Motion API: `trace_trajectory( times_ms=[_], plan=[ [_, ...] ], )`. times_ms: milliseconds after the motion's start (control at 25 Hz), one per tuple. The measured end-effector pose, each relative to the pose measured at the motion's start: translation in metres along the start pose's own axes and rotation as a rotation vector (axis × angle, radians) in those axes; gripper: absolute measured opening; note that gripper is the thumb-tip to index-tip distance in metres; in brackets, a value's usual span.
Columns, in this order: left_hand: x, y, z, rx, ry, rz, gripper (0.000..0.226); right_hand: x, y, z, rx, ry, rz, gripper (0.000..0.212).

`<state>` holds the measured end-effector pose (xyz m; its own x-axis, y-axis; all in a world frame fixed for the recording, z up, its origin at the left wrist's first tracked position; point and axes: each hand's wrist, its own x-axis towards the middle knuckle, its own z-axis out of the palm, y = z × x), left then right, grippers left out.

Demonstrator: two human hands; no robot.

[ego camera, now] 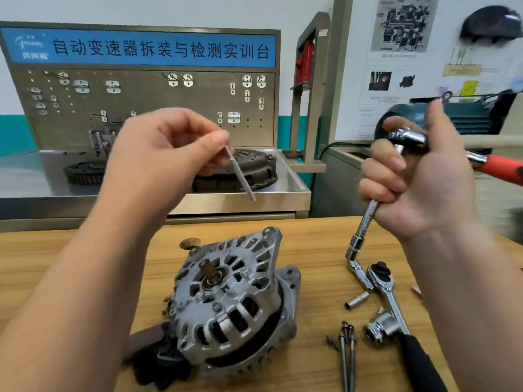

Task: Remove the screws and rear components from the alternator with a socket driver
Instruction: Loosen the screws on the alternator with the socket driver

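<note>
A silver alternator point(232, 301) lies on the wooden table point(317, 250), shaft end up, resting partly on a dark cloth. My left hand point(161, 154) is raised above it and pinches a long thin bolt point(240, 174) by its head, the bolt hanging down to the right. My right hand point(416, 176) grips a chrome socket driver point(365, 224) with a red handle, held up over the table's right side, its socket end pointing down.
On the table to the right lie a ratchet wrench point(385, 290) with a black grip, a loose socket point(356, 299), a larger socket point(377, 331) and two long bolts point(348, 352). A rusty nut point(190, 243) sits behind the alternator. A steel bench with clutch parts point(243, 171) and a pegboard stands beyond.
</note>
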<state>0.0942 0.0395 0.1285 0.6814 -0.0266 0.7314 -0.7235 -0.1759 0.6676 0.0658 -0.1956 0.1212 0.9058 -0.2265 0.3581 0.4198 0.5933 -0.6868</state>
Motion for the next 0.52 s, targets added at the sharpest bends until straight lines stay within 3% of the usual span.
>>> trace_trajectory(
  times_ms=[120,320,520],
  plan=[
    [-0.034,0.025,0.052,0.088,-0.288,-0.065,0.012,-0.014,-0.005,-0.019,-0.028,0.072,0.085,0.048],
    [-0.093,-0.003,0.145,0.285,-0.671,-0.424,0.022,-0.039,-0.007,-0.051,-0.101,0.113,0.228,0.046],
    [-0.126,-0.051,0.176,0.559,-0.741,-0.521,0.018,-0.057,0.013,-0.084,-0.116,0.165,0.323,0.041]
  ],
)
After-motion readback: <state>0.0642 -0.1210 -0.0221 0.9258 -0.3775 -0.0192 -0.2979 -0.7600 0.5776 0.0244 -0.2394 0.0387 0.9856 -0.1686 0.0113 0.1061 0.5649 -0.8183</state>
